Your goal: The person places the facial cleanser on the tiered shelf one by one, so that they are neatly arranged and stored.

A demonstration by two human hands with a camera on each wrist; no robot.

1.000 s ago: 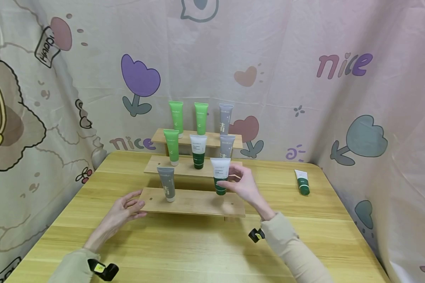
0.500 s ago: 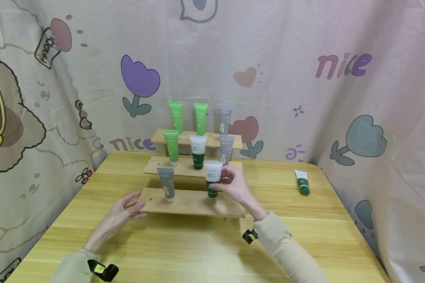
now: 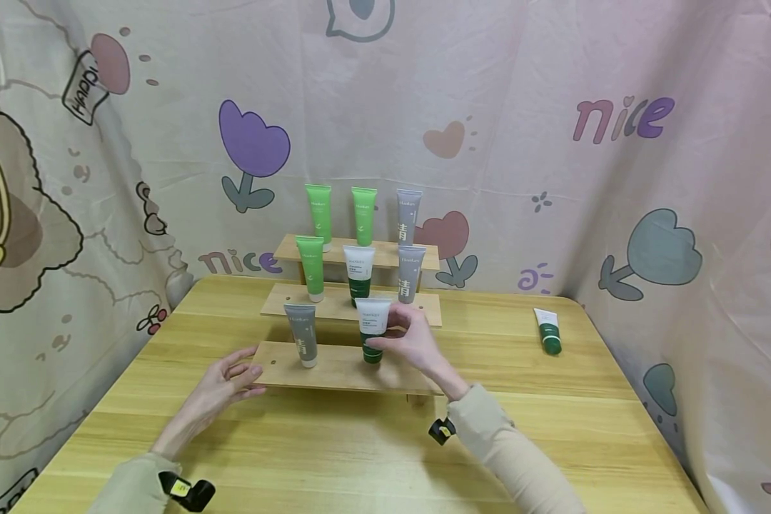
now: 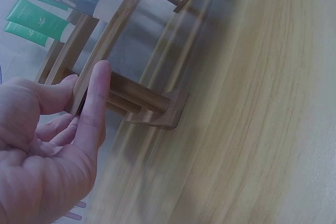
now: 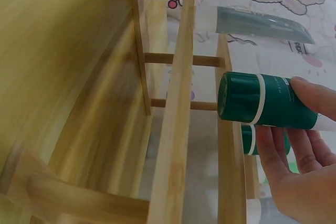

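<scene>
My right hand (image 3: 411,341) pinches a white and dark green squeeze tube (image 3: 374,316) between thumb and fingers, cap down, over the lowest board (image 3: 340,375) of a three-tier wooden display rack. In the right wrist view a gap shows between the green cap (image 5: 239,97) and the front board (image 5: 176,129). My left hand (image 3: 223,378) grips the left end of that board; the left wrist view shows the thumb on one face and fingers on the other. A grey tube (image 3: 303,334) stands on the same board, towards its left end.
The middle tier holds a green tube (image 3: 311,268), a white and green tube (image 3: 360,264) and a grey-blue tube (image 3: 409,275). Three more tubes stand on the top tier (image 3: 379,250). Another white and green tube (image 3: 550,332) lies on the table at right. Printed curtains surround the table.
My right hand has carried the white and green tube leftward and slightly lower along the lowest board, towards its middle. The left hand has stayed at the board's end.
</scene>
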